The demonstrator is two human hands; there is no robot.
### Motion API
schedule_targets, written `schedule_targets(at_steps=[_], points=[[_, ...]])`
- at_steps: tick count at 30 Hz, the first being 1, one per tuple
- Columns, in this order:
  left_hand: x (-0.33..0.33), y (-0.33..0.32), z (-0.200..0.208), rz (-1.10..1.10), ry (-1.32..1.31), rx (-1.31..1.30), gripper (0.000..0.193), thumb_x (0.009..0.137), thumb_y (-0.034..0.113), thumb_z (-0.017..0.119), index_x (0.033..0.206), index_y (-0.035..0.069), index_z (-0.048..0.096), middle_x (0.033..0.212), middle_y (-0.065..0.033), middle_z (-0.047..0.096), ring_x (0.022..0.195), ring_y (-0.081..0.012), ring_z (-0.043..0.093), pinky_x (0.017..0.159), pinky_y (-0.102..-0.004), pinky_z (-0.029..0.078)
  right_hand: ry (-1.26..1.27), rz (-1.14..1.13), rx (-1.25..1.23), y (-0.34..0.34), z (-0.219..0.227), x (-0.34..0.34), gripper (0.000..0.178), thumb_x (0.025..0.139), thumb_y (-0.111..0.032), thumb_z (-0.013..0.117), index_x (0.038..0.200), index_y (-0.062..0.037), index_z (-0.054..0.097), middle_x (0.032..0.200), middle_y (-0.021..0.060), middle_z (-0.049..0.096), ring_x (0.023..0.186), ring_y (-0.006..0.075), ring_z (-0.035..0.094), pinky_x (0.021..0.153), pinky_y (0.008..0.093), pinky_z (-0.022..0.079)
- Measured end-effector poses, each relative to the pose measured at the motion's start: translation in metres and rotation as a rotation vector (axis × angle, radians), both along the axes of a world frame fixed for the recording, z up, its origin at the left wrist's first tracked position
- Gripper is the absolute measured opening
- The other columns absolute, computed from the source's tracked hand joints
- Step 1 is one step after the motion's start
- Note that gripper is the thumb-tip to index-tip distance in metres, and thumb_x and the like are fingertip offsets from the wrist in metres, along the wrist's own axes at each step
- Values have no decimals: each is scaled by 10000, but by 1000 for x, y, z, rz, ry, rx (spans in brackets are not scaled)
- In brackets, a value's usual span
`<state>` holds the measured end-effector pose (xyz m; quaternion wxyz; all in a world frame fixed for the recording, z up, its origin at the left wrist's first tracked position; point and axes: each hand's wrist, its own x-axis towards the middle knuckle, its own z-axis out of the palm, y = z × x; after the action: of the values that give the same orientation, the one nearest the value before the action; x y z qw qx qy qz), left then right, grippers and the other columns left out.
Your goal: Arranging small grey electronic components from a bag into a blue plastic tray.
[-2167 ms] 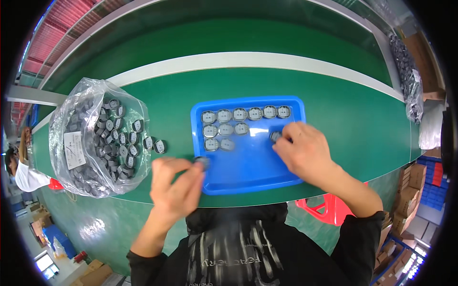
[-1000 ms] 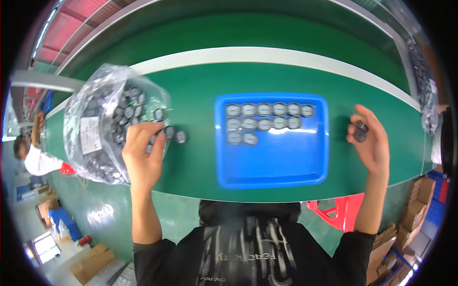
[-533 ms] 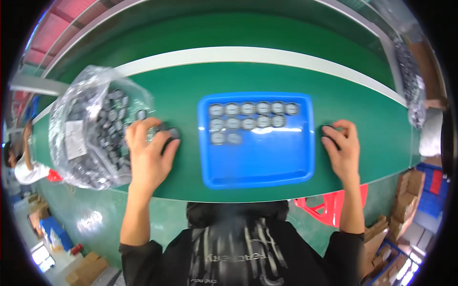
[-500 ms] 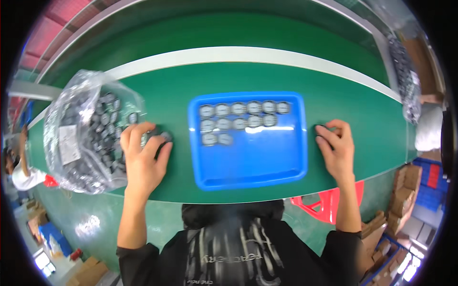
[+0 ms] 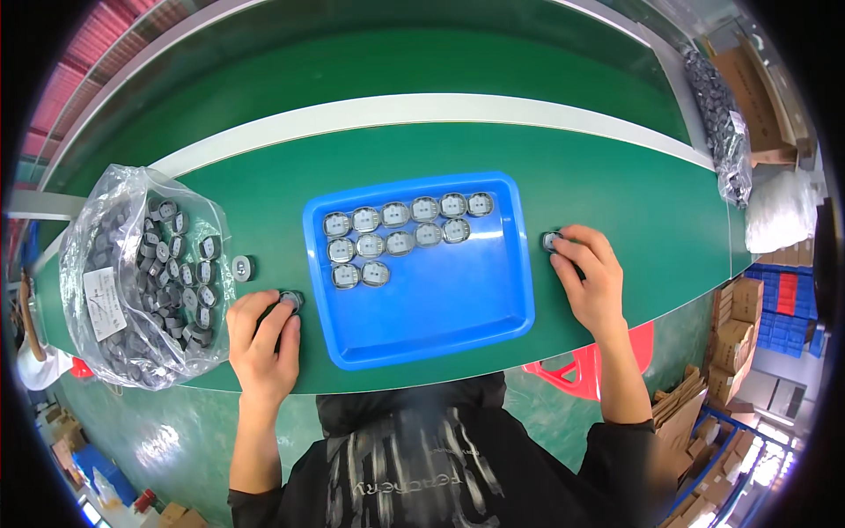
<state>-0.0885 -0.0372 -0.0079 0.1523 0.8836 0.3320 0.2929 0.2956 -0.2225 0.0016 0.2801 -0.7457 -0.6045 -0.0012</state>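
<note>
My left hand [image 5: 262,348] is closed on a small round grey plastic part [image 5: 291,301], thumb and fingers pinching it just above or on the green table, left of the blue tray [image 5: 422,354]. On the tray's other side, my right hand [image 5: 591,280] pinches a similar dark-rimmed grey part [image 5: 551,240] at its fingertips. Inside the tray, several round grey parts [image 5: 397,214] lie in rows along the far side, with a short third row at the left. One loose grey part [image 5: 243,267] stands on the table between the bag and the tray.
A clear plastic bag [image 5: 141,365] full of grey parts, with a white label, sits at the table's left. Across the green table [image 5: 625,189] runs a pale raised strip [image 5: 440,107]. Another filled bag [image 5: 720,132] lies far right. A red stool [image 5: 581,370] stands below the near edge.
The whole view has shifted and turned, so the tray and bag appear farther left and lower. Both hands keep their pinch. The rows in the tray look the same, now sharper.
</note>
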Motion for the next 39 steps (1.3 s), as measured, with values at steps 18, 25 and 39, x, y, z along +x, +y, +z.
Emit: schedule_targets(at_steps=[18, 25, 39], points=[[-1, -1, 1, 1, 22, 51, 280, 749, -36, 756, 1016, 31, 703, 1169, -121, 668, 1071, -348, 597, 924, -442, 486, 57, 51, -131, 5, 17, 0, 119, 846, 39, 734, 961, 11, 719, 1176, 112, 636, 760, 183, 623, 663, 316, 513], [4, 6, 0, -5, -35, 85, 241, 719, -31, 763, 944, 42, 715, 1102, -107, 668, 1004, -329, 599, 856, -433, 479, -45, 129, -3, 38, 55, -24, 131, 800, 35, 763, 913, -25, 736, 1059, 83, 617, 718, 181, 586, 607, 327, 482], [104, -5, 19, -386, -49, 84, 257, 673, -12, 800, 919, 41, 747, 927, -52, 593, 883, -276, 536, 784, -412, 435, -6, 227, -59, 66, 37, -34, 230, 773, -3, 765, 995, -25, 712, 1021, 91, 574, 879, 258, 579, 745, 360, 512]])
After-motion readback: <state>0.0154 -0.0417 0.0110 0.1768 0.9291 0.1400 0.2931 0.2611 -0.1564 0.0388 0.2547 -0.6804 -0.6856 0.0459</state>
